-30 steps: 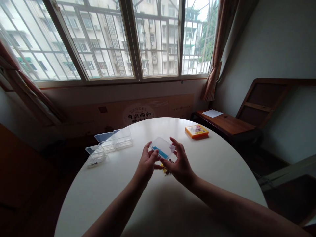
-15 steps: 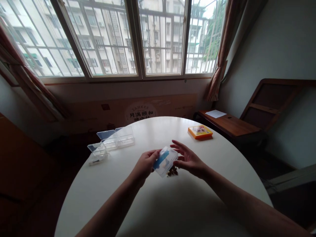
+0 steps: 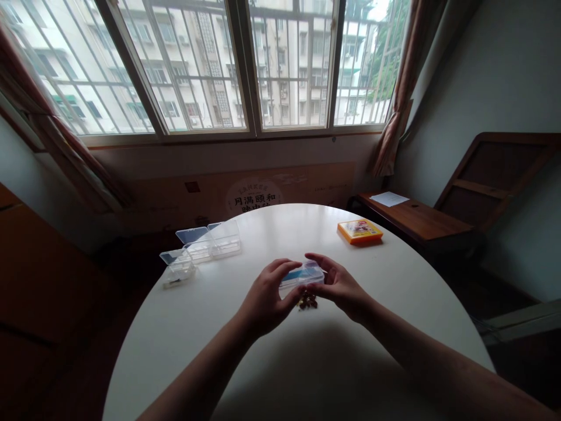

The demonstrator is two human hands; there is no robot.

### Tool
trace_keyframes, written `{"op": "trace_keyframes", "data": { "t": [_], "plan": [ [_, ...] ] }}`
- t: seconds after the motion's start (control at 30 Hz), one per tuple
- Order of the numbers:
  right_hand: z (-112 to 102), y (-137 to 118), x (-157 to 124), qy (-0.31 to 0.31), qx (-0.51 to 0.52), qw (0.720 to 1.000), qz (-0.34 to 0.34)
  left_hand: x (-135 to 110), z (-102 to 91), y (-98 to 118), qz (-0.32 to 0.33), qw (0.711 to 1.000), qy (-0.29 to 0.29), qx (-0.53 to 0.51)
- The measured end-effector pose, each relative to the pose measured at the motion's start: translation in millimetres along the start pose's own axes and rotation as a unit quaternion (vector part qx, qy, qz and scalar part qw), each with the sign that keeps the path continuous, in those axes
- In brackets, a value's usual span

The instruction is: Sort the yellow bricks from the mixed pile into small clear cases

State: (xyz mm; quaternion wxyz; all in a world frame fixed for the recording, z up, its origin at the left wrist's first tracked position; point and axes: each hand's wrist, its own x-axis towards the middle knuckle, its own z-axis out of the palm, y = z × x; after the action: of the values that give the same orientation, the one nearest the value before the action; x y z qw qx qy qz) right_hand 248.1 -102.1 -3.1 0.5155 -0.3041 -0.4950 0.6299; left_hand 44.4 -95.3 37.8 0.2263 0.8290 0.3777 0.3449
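A small clear plastic box [image 3: 312,272] with a blue patch is held between both hands above the middle of the table. My left hand [image 3: 272,293] grips its left end, thumb at the near side and fingers over the far side. Around the right end, my right hand [image 3: 339,287] is closed with thumb and fingers on opposite sides. The box looks closed; what it contains is hard to make out. Just under it, a little pile of small brown and gold pieces [image 3: 308,301] lies on the table, partly hidden by the hands.
Clear plastic boxes with raised lids [image 3: 201,250] stand at the left of the round white table [image 3: 175,351]. An orange and yellow flat box [image 3: 360,233] lies at the back right. Beyond the table's right edge is a wooden chair [image 3: 421,216] with a paper [image 3: 389,199] on it.
The clear box has turned from tilted to nearly level. My left hand has shifted its hold over the box, and my right hand has closed from loosely spread fingers onto the right end.
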Motion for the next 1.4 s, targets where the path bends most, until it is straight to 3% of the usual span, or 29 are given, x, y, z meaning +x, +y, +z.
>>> {"op": "trace_keyframes", "data": {
  "t": [0.2,0.5,0.73,1.0,1.07,1.17,1.3,1.4],
  "plan": [
    [10,-6,-5,-0.012,0.002,1.0,0.018,-2,1.7,-3,0.028,0.998,0.033,0.045],
    [17,-10,-9,-0.003,0.055,0.998,0.011,-5,8.7,-1,0.038,0.994,0.102,0.02],
    [15,-4,-8,-0.007,0.06,0.998,0.005,-6,9.6,-4,0.048,0.992,0.112,0.02],
    [19,-1,-11,-0.008,0.067,0.998,0.007,-1,-2.0,5,0.033,0.994,0.104,-0.013],
    [17,-3,-10,-0.011,0.063,0.998,0.001,1,-2.9,5,0.009,0.995,0.094,-0.042],
    [10,-2,-8,-0.043,0.046,0.998,-0.011,4,-3.1,-1,-0.076,0.983,0.09,-0.14],
    [6,-1,-8,-0.099,0.025,0.994,-0.038,10,-3.7,-13,-0.212,0.926,0.129,-0.284],
    [6,-2,-9,-0.141,0.008,0.989,-0.044,13,-4.2,-16,-0.289,0.889,0.124,-0.332]
  ]
}}
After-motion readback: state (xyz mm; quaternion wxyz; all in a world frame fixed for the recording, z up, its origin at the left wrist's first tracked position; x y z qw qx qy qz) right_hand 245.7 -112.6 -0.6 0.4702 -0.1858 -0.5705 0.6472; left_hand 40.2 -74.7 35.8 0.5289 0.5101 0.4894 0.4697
